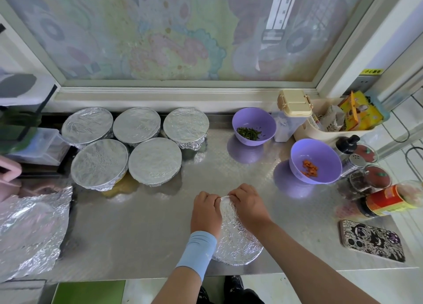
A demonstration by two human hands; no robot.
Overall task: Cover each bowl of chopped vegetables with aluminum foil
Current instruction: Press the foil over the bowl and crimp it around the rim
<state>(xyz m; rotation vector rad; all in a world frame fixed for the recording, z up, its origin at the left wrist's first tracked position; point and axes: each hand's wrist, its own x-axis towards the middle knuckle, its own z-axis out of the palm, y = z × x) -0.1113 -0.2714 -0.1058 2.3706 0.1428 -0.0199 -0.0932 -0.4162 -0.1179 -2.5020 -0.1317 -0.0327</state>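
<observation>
Done: five round foil-covered bowls stand far left
In hand: sixth foil-wrapped bowl, near centre; left hand and right hand curl over its far rim, pinching foil down
Left: purple plastic bowl of green pieces; purple plastic bowl of orange pieces; both right, uncovered

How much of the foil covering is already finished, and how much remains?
Done: five bowls at the back left are covered. In hand: the left hand and right hand crimp foil over a sixth bowl. Left: the purple bowl with green pieces and the purple bowl with orange pieces sit uncovered.
</observation>
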